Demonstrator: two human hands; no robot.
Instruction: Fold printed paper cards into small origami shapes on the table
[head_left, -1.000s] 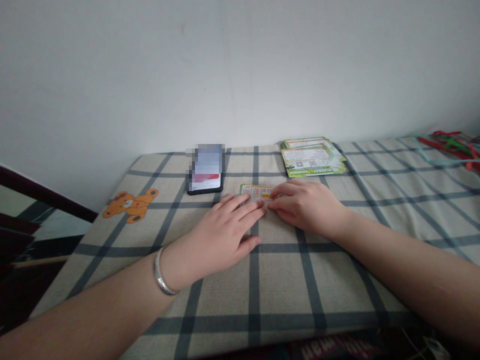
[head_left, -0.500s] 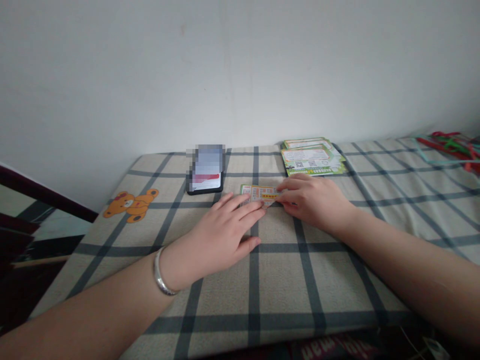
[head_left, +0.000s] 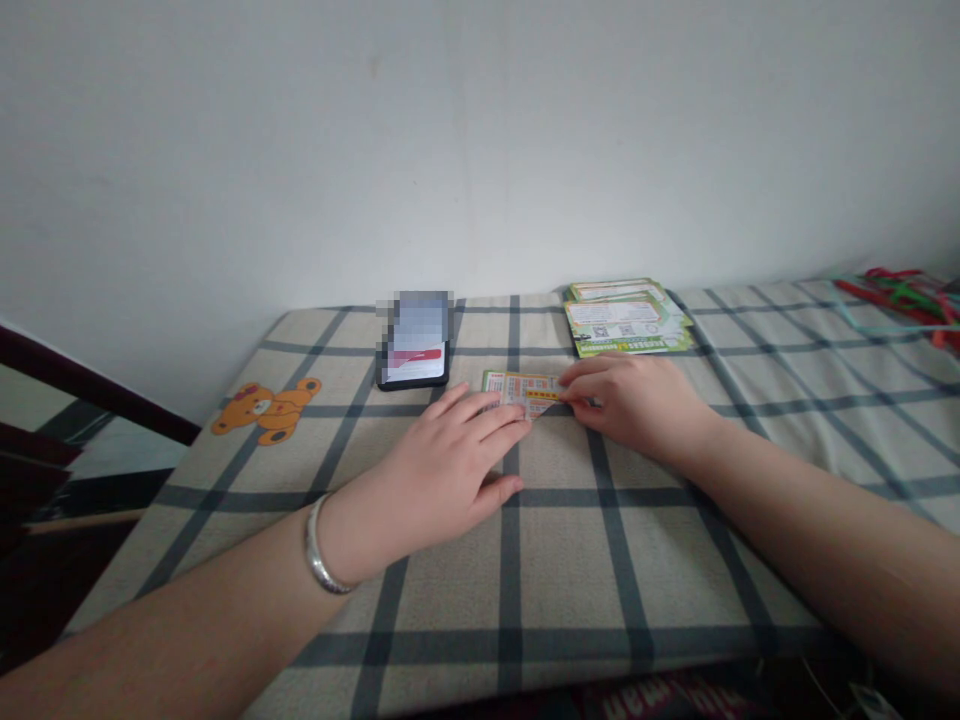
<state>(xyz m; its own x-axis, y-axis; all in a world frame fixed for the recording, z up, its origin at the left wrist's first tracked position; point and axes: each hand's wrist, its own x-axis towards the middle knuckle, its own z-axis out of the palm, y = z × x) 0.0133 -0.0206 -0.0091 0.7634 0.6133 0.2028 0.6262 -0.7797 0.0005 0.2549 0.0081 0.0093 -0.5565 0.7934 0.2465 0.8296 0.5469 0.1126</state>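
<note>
A small orange and yellow printed card (head_left: 519, 388) lies flat on the checked cloth (head_left: 555, 560) in the middle. My left hand (head_left: 442, 470), with a silver bangle on its wrist, lies flat with fingers stretched out, fingertips pressing the card's near left edge. My right hand (head_left: 637, 405) rests at the card's right end with thumb and forefinger pinched together on that edge. What the pinch holds besides the card edge is too small to make out.
A black phone (head_left: 415, 345) with a lit screen lies just beyond the card to the left. A stack of green-bordered cards (head_left: 626, 318) sits at the back right. Red and green hangers (head_left: 907, 290) lie far right. A bear print (head_left: 266, 408) marks the cloth's left side.
My right hand has slid a little to the right along the card, uncovering more of it. My left hand has stayed in place.
</note>
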